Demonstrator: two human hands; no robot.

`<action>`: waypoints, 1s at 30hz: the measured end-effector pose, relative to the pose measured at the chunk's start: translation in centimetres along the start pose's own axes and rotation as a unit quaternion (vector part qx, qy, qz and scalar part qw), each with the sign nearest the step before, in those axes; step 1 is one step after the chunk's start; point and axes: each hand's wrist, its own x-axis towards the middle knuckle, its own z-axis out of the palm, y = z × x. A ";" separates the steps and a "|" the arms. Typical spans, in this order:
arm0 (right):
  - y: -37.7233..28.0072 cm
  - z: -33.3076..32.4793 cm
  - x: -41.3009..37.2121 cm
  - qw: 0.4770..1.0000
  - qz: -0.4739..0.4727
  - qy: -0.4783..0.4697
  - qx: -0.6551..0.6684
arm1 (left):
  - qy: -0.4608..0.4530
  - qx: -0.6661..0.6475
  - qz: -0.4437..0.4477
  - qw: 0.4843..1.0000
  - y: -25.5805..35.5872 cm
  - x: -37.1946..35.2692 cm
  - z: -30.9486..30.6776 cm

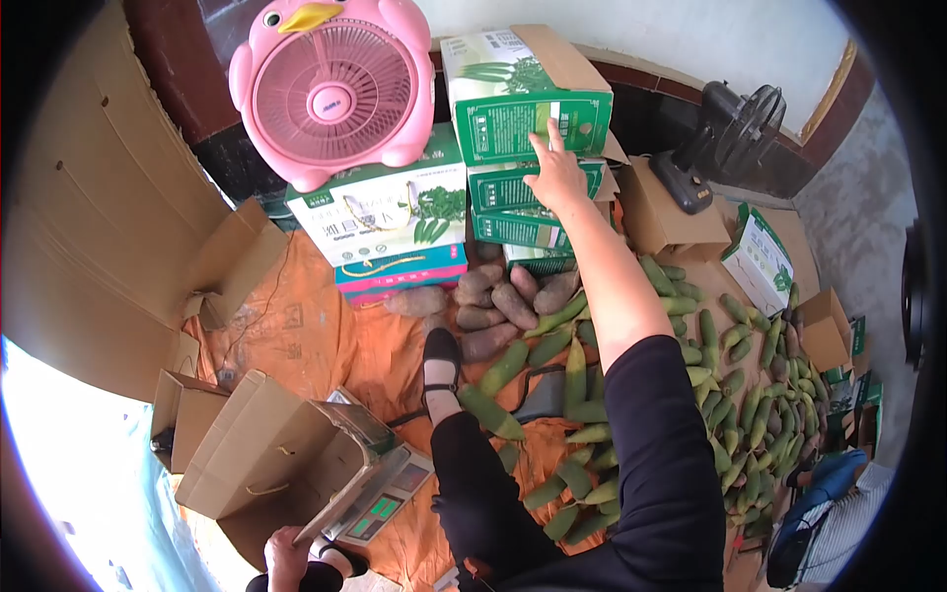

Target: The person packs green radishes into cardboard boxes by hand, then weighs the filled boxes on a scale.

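Observation:
My right hand is stretched forward with its fingers apart, at the front of the stacked green-and-white boxes. Its fingertips reach the upper box's printed side; whether they press on it is unclear. At the lower left, my left hand has its fingers wrapped round the edge of an open cardboard box. That box stands tilted on or against a scale with a lit green display. The inside of the box that shows is bare brown cardboard.
A pink fan stands on a white-and-green box at the upper left. Reddish tubers and many green radishes lie on orange sheeting. A black fan sits on a carton at the upper right.

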 end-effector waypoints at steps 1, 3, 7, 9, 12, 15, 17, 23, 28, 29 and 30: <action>0.1 0.2 -0.1 1.000 0.008 -0.001 0.005 | -0.017 0.007 -0.007 1.000 0.0 0.1 -0.1; 1.7 1.3 -0.7 0.999 0.002 0.003 0.037 | -0.023 0.014 -0.022 0.999 0.5 0.1 -0.3; 6.7 3.3 -4.8 0.992 -0.045 -0.001 0.118 | -0.014 0.010 -0.005 1.000 0.7 0.1 -0.1; 7.2 2.8 -9.6 0.979 0.039 -0.075 0.183 | -0.024 -0.004 -0.011 1.000 1.4 0.0 -0.4; 10.0 4.9 -17.1 0.945 0.027 -0.112 0.306 | -0.021 -0.017 -0.006 1.000 2.6 0.1 -0.6; 11.4 6.8 -26.9 0.933 0.085 -0.153 0.315 | -0.009 -0.011 0.029 0.999 0.3 0.5 0.7; 11.5 7.8 -33.0 0.920 0.122 -0.182 0.325 | 0.021 -0.022 0.049 0.998 0.8 0.5 0.8; 10.4 13.5 -44.9 0.889 0.108 -0.273 0.352 | 0.028 0.021 0.064 0.997 3.5 1.4 0.7; 6.4 14.6 -43.7 0.907 0.053 -0.328 0.260 | 0.051 0.003 0.031 0.998 2.4 0.9 0.6; 5.8 14.7 -43.1 0.916 0.040 -0.306 0.255 | 0.039 -0.005 0.003 0.999 2.2 0.7 0.5; 5.1 15.0 -42.3 0.915 0.035 -0.311 0.254 | 0.039 -0.007 -0.004 0.999 1.8 0.6 0.5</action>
